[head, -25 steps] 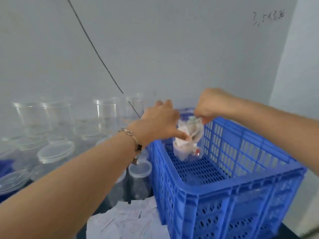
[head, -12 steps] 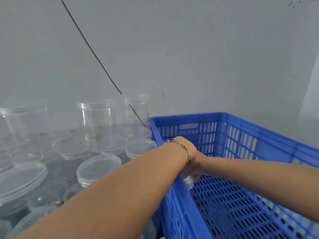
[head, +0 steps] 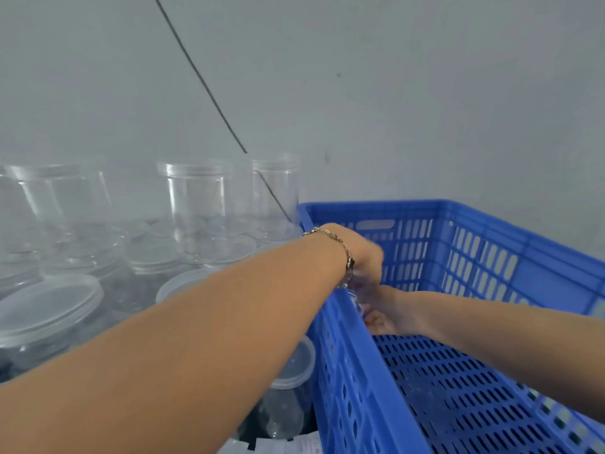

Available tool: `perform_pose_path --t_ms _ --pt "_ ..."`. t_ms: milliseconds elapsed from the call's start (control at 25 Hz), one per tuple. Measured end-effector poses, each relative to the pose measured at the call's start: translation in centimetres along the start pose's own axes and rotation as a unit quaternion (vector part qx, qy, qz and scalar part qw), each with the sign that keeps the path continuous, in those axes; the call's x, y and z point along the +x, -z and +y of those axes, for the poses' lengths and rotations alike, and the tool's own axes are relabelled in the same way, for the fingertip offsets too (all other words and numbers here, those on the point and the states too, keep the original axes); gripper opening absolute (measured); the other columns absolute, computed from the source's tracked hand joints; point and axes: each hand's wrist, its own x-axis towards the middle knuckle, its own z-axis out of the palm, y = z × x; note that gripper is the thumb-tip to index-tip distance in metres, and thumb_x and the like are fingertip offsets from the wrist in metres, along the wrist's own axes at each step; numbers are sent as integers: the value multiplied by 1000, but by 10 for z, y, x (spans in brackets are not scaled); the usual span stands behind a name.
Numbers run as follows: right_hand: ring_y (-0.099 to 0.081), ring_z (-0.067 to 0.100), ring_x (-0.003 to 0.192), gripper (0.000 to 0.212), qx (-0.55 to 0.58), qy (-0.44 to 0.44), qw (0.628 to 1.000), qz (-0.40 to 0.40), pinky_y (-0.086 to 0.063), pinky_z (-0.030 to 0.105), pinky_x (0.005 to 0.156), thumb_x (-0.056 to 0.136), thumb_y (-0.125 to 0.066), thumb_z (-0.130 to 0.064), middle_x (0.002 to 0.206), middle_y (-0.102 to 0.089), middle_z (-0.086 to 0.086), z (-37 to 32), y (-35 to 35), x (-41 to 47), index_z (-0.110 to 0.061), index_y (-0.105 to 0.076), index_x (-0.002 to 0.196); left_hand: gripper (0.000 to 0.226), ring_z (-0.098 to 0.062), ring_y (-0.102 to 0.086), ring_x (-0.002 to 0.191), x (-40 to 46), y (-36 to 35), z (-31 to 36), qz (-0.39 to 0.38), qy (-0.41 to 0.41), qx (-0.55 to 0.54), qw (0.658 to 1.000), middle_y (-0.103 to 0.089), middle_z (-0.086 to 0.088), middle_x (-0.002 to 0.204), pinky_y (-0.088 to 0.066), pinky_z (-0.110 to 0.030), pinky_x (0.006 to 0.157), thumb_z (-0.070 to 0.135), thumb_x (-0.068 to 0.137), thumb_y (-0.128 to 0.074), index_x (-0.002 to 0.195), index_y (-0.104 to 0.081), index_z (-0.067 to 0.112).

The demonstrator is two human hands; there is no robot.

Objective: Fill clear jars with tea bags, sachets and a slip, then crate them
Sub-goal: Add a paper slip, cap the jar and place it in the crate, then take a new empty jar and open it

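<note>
A clear jar (head: 357, 301) shows only as a glint inside the blue crate (head: 491, 273), against its left wall. Both hands, left (head: 365, 262) and right (head: 388, 311), reach it; their grasp cannot be told.

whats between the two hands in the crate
In the head view, a clear jar, mostly hidden, sits between the left hand above and the right hand below, inside the crate.
</note>
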Motion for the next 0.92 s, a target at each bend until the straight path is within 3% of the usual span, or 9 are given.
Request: perform_pose_path --t_ms 160,200,240,360,400,480,600,760,920 --pt "-67 24 90 30 -192 -31 980 51 -53 27 61 97 -49 -18 105 -67 14 -37 -8 -31 -3 -58 121 28 -27 -60 109 -63 21 -41 290 6 -71 954 -67 -8 115 -49 -37 93 15 90 -49 109 -70 11" --pt "-65 25 96 22 -385 65 918 74 -50 27 67 94 -51 -15 99 -67 13 -53 -17 -43 -5 -64 109 28 -27 -59 111 -84 24 -56 345 29 -85 934 -67 -8 116 -48 -36 95 16 90 -50 110 -70 14" --pt "-64 26 96 18 -441 184 872 105 -50 26 68 93 -51 -11 94 -65 15 -70 -24 -60 -3 -65 101 26 -26 -57 113 -106 26 -70 405 52 -97 908 -66 -6 118 -46 -34 96 19 91 -51 109 -70 17" --pt "-60 14 48 19 -123 326 935 63 -43 15 42 95 -42 1 88 -57 30 -118 -48 -97 6 -60 95 34 -25 -43 125 -159 13 -115 578 160 -162 784 -55 -6 128 -32 -28 101 28 89 -60 121 -62 17" --pt "-55 11 43 16 -94 329 937 62 -43 15 42 94 -42 4 88 -56 36 -127 -58 -106 4 -59 92 50 -27 -39 129 -170 3 -124 593 199 -221 749 -47 -9 135 -27 -27 104 32 87 -63 132 -52 12" --pt "-61 14 69 10 -115 319 940 38 -50 20 60 90 -51 4 99 -58 30 -134 -88 -117 2 -58 97 85 -31 -32 136 -177 -17 -133 537 245 -377 714 -32 -17 147 -25 -31 109 47 86 -65 147 -25 3" --pt "-56 21 109 22 -129 294 947 26 -51 29 81 86 -61 -3 115 -54 11 -142 -119 -115 -8 -54 106 107 -32 -26 141 -162 -44 -141 421 233 -513 710 -19 -21 155 -27 -34 109 56 84 -62 151 1 0" --pt "-57 19 108 23 -95 286 953 20 -48 27 74 84 -59 0 112 -59 6 -138 -136 -116 -7 -60 106 97 -31 -43 129 -147 -57 -145 401 220 -496 738 -35 -19 146 -32 -25 83 49 84 -68 148 -13 2" --pt "-60 16 87 25 -24 322 945 42 -49 23 63 87 -53 4 99 -60 7 -127 -134 -144 -5 -60 109 97 -30 -42 131 -179 -53 -141 469 211 -447 732 -39 -15 146 -32 -27 88 56 80 -68 149 -19 6"
